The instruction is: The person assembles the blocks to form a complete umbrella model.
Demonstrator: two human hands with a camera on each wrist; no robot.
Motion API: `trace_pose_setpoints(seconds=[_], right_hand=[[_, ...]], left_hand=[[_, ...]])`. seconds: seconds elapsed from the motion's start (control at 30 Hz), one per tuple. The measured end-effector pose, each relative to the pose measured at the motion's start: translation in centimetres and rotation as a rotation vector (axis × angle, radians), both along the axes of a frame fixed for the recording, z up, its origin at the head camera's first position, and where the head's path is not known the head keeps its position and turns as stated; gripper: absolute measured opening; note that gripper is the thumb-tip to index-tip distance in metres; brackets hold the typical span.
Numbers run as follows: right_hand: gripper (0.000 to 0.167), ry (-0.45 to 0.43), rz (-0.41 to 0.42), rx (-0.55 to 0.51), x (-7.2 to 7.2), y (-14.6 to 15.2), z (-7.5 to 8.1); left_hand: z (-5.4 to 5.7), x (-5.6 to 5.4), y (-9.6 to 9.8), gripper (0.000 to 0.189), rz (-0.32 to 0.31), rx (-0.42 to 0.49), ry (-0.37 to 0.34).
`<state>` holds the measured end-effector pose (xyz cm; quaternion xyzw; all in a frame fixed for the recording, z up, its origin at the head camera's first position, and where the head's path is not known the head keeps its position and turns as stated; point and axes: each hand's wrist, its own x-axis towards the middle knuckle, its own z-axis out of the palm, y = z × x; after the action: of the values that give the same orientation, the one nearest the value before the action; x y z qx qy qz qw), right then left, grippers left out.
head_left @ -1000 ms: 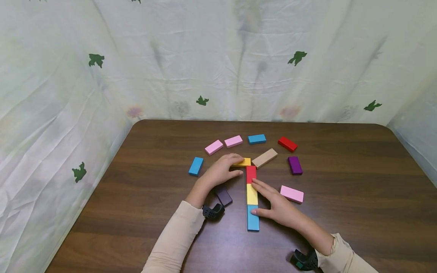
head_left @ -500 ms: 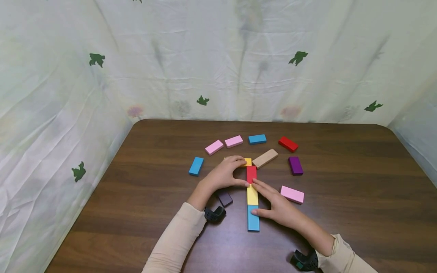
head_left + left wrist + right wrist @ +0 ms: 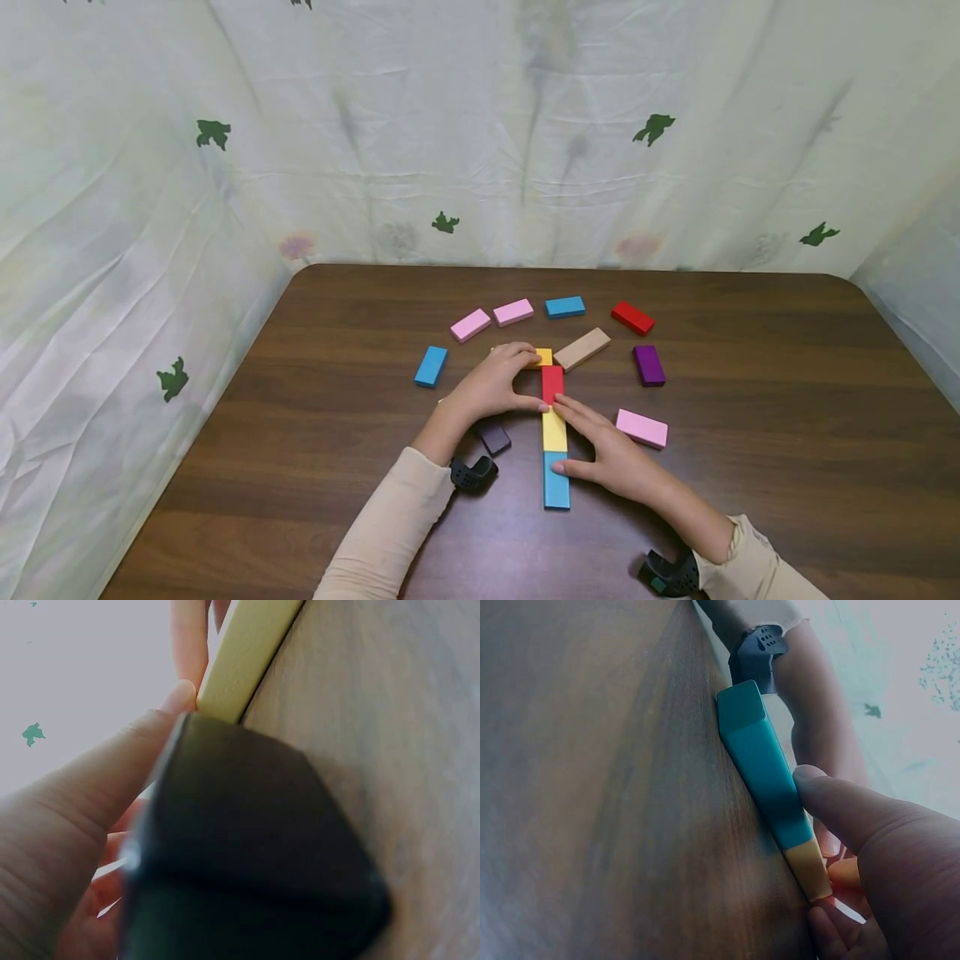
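In the head view, a light-blue block (image 3: 556,493), a yellow block (image 3: 555,432) and a red block (image 3: 552,383) lie flat end to end in a column. An orange-yellow block (image 3: 545,357) lies crosswise at the far end, partly under the fingers of my left hand (image 3: 489,385). That hand spans from there to its thumb, which touches the red-yellow joint. My right hand (image 3: 618,457) rests along the column's right side, fingertips near the same joint and thumb on the light-blue block. The right wrist view shows this thumb against the light-blue block (image 3: 765,780).
A bare wooden block (image 3: 582,349) slants beside the column's far end. Around it lie pink blocks (image 3: 641,427), blue blocks (image 3: 431,367), a red block (image 3: 632,318) and a purple block (image 3: 648,365). A dark block (image 3: 494,437) sits by my left wrist. Cloth hangs behind the table (image 3: 787,433).
My left thumb has come nearer and to the right, from beside the red block to the red-yellow joint. My right hand and the column stay in place.
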<state>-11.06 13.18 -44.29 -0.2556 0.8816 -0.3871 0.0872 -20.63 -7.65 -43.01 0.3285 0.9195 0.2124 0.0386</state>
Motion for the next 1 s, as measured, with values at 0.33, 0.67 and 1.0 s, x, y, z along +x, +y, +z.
trace_pose_setpoints(seconds=[0.33, 0.67, 1.0], right_hand=[[0.078, -0.026, -0.003, 0.013, 0.2, 0.0, 0.0], [0.07, -0.006, -0.028, -0.098, 0.3, -0.1, 0.5], [0.065, 0.08, -0.116, -0.114, -0.2, -0.1, 2.8]], left_hand=[[-0.1, 0.2, 0.0, 0.075, 0.001, 0.01, -0.005], [-0.1, 0.2, 0.0, 0.073, 0.002, 0.01, 0.009], [0.0, 0.1, 0.0, 0.075, 0.007, 0.027, -0.011]])
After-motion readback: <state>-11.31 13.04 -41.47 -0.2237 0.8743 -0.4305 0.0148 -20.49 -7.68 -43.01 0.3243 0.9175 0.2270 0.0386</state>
